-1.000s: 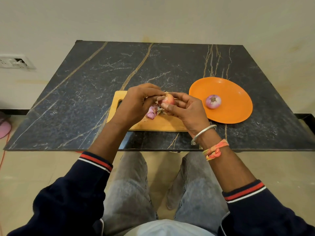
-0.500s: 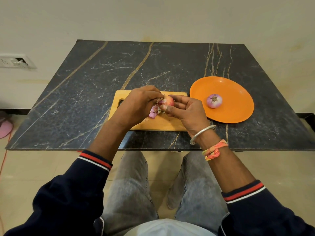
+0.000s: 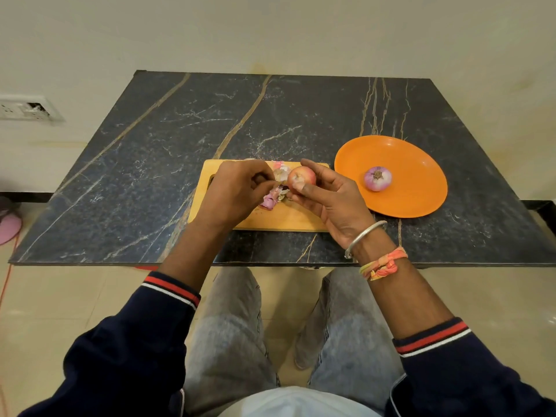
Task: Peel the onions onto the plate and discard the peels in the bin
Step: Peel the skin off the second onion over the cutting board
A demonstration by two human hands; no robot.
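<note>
Cradling one onion [image 3: 301,177] in the right hand [image 3: 334,203], thumb lying across its near side and fingers curling up behind it, over the far part of the cutting board [image 3: 288,218]. Pinching at the peels [image 3: 275,197] with the left hand [image 3: 234,191], fingers curled in tight, just beside that onion. Wearing two bands on the right wrist: one metal bangle [image 3: 365,237] and one orange thread band [image 3: 383,264].

Counting two onions in all: the held one, pinkish and smooth, and a second peeled onion [image 3: 378,178] sitting alone on the single orange plate [image 3: 415,200], just right of the board. Counting one board, one plate and one small heap of pink and pale peels lying on the board under the hands. Resting all of it on one dark marble table [image 3: 150,176] with pale veins.

Hiding the left fingertips under the knuckles, so not showing exactly which scrap of skin is being gripped. Covering most of the board's handle slot with the left hand. Cutting off a pink object [image 3: 9,228] at the left edge, too little showing for naming it. Showing one wall socket [image 3: 24,108] at far left.
</note>
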